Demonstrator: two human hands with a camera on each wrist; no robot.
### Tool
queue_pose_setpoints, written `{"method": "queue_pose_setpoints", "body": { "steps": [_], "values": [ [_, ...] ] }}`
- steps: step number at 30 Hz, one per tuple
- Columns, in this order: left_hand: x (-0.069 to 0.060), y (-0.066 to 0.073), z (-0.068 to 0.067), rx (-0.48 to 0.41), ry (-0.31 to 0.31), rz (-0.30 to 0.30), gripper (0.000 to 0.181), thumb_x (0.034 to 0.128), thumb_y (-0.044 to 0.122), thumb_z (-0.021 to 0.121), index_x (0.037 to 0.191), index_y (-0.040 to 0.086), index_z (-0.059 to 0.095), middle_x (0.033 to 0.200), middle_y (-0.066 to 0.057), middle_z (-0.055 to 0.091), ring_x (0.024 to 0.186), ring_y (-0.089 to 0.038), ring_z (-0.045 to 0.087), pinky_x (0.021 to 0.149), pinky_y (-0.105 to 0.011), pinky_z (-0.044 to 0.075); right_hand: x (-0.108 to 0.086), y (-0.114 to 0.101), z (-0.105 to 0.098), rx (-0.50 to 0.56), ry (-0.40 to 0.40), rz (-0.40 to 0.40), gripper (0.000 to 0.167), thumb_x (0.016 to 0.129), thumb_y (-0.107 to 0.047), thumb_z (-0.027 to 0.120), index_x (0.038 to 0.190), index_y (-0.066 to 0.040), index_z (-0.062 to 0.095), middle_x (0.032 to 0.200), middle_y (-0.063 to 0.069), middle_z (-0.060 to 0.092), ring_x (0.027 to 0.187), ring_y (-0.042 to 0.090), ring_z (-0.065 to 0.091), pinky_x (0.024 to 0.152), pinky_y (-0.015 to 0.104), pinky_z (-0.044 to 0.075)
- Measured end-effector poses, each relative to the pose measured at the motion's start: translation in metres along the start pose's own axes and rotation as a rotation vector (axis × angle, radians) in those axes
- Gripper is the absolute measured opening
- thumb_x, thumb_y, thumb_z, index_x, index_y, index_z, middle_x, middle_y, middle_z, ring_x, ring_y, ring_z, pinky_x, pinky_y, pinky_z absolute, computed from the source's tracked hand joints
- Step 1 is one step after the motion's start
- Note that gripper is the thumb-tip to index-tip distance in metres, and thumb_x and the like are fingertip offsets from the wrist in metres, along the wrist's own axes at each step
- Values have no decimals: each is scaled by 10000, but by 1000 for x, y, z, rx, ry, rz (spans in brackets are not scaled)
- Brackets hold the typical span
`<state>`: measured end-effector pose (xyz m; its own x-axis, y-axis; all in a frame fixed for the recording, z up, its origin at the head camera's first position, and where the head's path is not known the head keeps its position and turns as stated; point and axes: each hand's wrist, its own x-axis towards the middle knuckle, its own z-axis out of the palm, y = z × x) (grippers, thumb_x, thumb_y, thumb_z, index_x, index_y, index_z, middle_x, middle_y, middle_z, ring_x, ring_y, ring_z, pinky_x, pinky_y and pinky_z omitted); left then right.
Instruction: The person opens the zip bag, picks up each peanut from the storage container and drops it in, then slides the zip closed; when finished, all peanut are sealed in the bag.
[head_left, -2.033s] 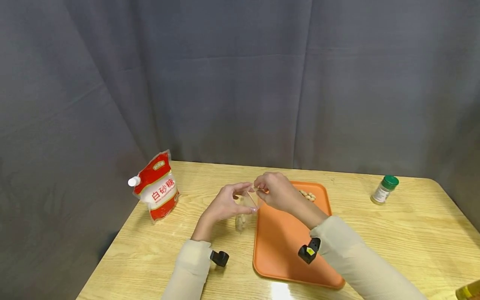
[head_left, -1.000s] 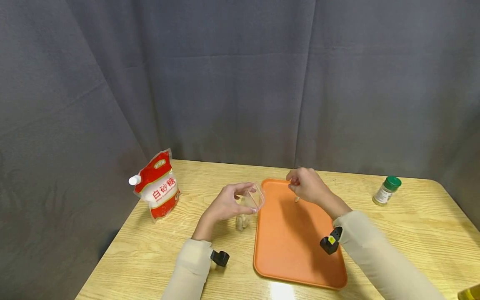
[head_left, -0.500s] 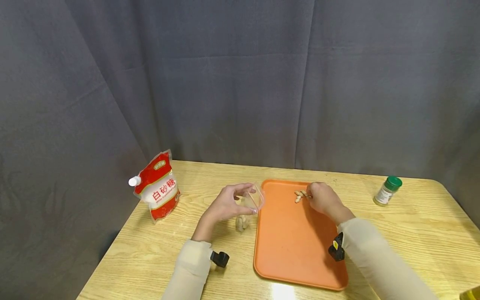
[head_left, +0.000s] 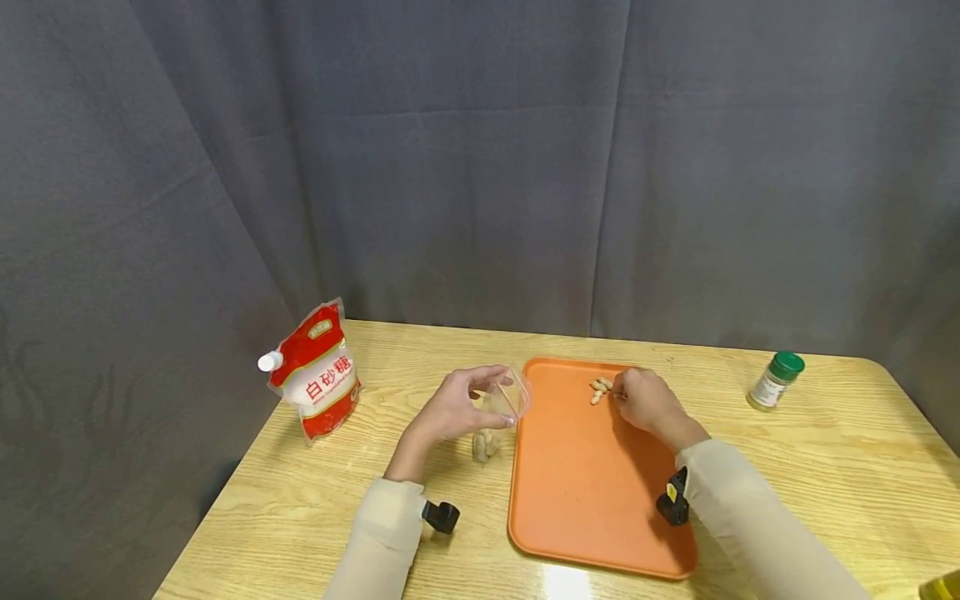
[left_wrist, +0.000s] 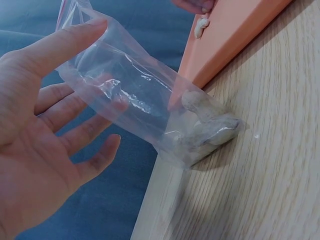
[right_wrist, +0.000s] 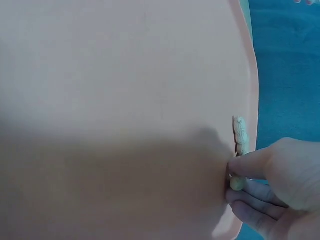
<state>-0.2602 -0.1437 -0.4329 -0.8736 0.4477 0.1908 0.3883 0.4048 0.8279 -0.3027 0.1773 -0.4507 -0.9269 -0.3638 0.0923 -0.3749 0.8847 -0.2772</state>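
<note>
A clear zip-lock bag [left_wrist: 135, 80] stands on the table just left of the orange tray [head_left: 585, 500]. My left hand [head_left: 459, 406] holds its mouth apart between thumb and fingers. Several peanuts [left_wrist: 212, 120] lie in the bottom of the bag. At the tray's far right, my right hand [head_left: 647, 400] reaches down to the surface. In the right wrist view its thumb and fingers pinch a peanut [right_wrist: 237, 183], partly covered by them. A few loose peanuts [head_left: 597, 389] lie on the tray just left of that hand.
A red and white bag of white sugar [head_left: 318, 375] with a white cap stands at the left. A green-lidded seasoning jar [head_left: 776, 381] is at the right. A yellow-topped item [head_left: 939, 587] shows at the lower right corner. Grey curtain [head_left: 465, 167] hangs behind the table.
My right hand has left the bag's mouth and gone right to the peanuts at the tray's far end, staying almost still lately. The left hand keeps its hold on the bag.
</note>
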Motion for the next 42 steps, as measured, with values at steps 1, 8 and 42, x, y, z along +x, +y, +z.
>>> {"method": "queue_pose_setpoints", "body": {
  "steps": [1, 8, 42],
  "values": [
    [0, 0, 0, -1, 0, 1, 741, 781, 186, 859, 1436, 86, 528, 1279, -63, 653, 1093, -183, 585, 971, -449, 447, 0, 0, -1, -1, 6, -9, 42, 875, 8, 677, 862, 13, 716, 849, 116, 690, 711, 224, 625, 639, 387, 529],
    [1, 1, 0, -1, -7, 2, 742, 779, 159, 856, 1436, 70, 523, 1280, -64, 653, 1102, -189, 584, 976, -445, 443, 3, -14, -17, 8, 92, -100, 33, 827, 48, 682, 827, 28, 709, 814, 117, 689, 744, 273, 651, 673, 436, 547],
    [-1, 1, -2, 0, -11, -22, 789, 782, 259, 865, 1454, 66, 501, 1314, -12, 612, 1130, -201, 572, 990, -459, 446, 2, -154, -48, 72, 186, -473, 144, 852, -24, 772, 992, 0, 750, 874, 63, 651, 765, 208, 619, 637, 263, 509]
  ]
}}
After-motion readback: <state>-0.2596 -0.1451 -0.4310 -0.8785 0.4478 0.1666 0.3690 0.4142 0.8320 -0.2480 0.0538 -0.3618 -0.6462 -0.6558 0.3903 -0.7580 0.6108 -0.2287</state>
